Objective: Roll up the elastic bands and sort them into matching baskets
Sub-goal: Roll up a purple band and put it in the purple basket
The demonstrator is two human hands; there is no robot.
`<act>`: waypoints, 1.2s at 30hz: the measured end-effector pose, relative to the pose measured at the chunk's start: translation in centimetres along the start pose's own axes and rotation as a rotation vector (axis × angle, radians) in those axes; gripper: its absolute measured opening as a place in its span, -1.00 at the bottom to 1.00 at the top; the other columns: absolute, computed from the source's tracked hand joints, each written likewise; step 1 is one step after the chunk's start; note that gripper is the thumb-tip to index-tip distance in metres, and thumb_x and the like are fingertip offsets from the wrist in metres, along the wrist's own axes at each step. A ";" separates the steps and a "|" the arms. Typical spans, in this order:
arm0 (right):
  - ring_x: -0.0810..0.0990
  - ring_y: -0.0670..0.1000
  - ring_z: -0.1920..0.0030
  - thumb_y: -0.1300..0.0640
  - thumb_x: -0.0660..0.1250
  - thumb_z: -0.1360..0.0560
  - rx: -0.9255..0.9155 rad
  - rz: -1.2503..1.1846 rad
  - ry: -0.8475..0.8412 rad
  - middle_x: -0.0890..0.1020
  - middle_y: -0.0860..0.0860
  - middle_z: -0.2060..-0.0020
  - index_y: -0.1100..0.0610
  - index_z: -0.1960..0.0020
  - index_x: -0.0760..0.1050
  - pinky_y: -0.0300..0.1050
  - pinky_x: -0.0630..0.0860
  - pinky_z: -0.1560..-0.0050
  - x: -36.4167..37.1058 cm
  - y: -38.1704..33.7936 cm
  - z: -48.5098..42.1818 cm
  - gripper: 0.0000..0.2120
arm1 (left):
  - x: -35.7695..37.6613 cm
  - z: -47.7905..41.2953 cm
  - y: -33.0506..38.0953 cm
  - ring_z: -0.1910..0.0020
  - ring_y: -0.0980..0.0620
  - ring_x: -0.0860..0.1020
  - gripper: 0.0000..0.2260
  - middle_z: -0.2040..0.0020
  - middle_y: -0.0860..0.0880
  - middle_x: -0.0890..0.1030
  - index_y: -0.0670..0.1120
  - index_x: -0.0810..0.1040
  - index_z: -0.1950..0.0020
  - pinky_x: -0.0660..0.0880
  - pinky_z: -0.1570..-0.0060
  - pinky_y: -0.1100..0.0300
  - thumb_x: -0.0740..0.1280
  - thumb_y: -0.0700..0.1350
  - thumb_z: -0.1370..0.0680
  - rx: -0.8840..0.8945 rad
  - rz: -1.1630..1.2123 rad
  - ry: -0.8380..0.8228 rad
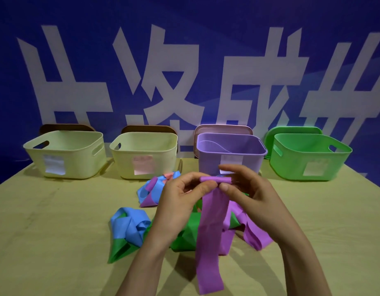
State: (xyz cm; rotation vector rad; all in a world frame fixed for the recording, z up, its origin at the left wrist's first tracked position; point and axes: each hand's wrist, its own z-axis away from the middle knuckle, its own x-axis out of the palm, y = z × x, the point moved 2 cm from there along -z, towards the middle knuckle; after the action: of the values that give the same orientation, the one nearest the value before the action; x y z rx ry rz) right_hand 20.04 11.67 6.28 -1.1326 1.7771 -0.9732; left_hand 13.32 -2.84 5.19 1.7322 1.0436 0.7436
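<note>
Purple band (210, 231) hangs closest, its loose tail dangling low toward the near table (56, 231) edge. Its top end is wound into a small tight roll (214, 179), held up in the air. Left hand (180, 201) pinches the roll's left end between thumb and fingers; right hand (249, 195) pinches the right end, thumb under, fingers curled over. Step in hand: rolling, early on, most of the strip not yet taken up. Next move, as I judge it: wind the roll on down the tail with both hands, keeping the edges even so it doesn't go crooked, then into the purple basket (208, 165) right behind the hands. Below the hands is a tangled heap: blue band (129, 223), green band (184, 233), more purple strips, some pink further back. The tail drapes over that heap and could snag. Green basket (291, 165) stands far right, white-label cream basket (82, 163) and pink-label cream basket (125, 161) to the left, lids (223, 129) propped behind.
</note>
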 end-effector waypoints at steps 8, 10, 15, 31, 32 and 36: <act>0.60 -0.13 0.20 0.02 0.37 -0.37 -0.031 -0.032 0.044 0.69 -0.01 0.24 -0.01 0.14 0.66 -0.22 0.57 0.14 0.3 -0.3 0.0 -0.88 | -0.2 0.0 0.7 0.18 0.14 0.56 -0.88 0.21 0.01 0.65 -0.07 0.64 0.12 0.49 0.11 0.34 0.45 -0.26 -0.40 0.065 -0.042 -0.068; 0.59 -0.15 0.20 0.05 0.38 -0.37 -0.044 -0.050 0.066 0.69 -0.05 0.26 0.03 0.12 0.65 -0.29 0.51 0.16 0.5 -0.3 0.0 -0.86 | 0.0 0.0 0.5 0.14 0.11 0.58 -0.86 0.18 0.01 0.66 -0.06 0.62 0.10 0.52 0.06 0.29 0.45 -0.18 -0.36 0.009 0.041 -0.052; 0.62 -0.12 0.17 0.10 0.42 -0.33 -0.026 -0.155 0.099 0.70 -0.01 0.23 0.06 0.13 0.66 -0.29 0.52 0.12 0.4 -0.1 0.0 -0.87 | 0.4 0.2 -0.4 0.13 0.08 0.61 -0.78 0.17 -0.01 0.68 -0.07 0.65 0.05 0.53 0.08 0.17 0.41 -0.06 -0.33 -0.141 0.138 -0.073; 0.67 -0.08 0.14 0.52 0.43 -0.31 -0.209 0.004 0.229 0.69 -0.06 0.21 0.13 0.21 0.65 -0.32 0.54 0.05 0.7 -0.5 0.3 -0.71 | 0.4 -0.1 0.1 0.18 0.05 0.59 -0.71 0.27 0.06 0.65 -0.06 0.67 0.18 0.52 0.01 0.06 0.43 0.10 -0.24 -0.086 0.110 0.004; 0.67 -0.09 0.14 0.52 0.42 -0.31 -0.217 0.007 0.224 0.69 -0.07 0.21 0.12 0.21 0.66 -0.32 0.54 0.05 0.8 -0.4 0.3 -0.70 | 0.4 -0.1 0.1 0.18 0.07 0.60 -0.74 0.27 0.05 0.66 -0.06 0.67 0.19 0.53 0.01 0.09 0.43 0.08 -0.24 -0.079 0.102 0.011; 0.66 -0.05 0.07 0.50 0.43 -0.32 -0.190 -0.044 0.140 0.69 -0.04 0.16 0.07 0.18 0.69 -0.28 0.54 0.00 0.7 -0.4 0.4 -0.66 | 0.2 -0.1 -0.1 0.17 0.11 0.61 -0.85 0.22 0.02 0.68 -0.07 0.66 0.17 0.54 0.05 0.26 0.41 -0.06 -0.32 -0.053 0.096 0.001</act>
State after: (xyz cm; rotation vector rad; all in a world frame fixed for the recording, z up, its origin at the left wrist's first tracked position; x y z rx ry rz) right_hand 20.29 10.86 6.32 -1.2521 1.9987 -0.9446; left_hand 13.30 -2.64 5.16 1.7460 0.9379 0.8259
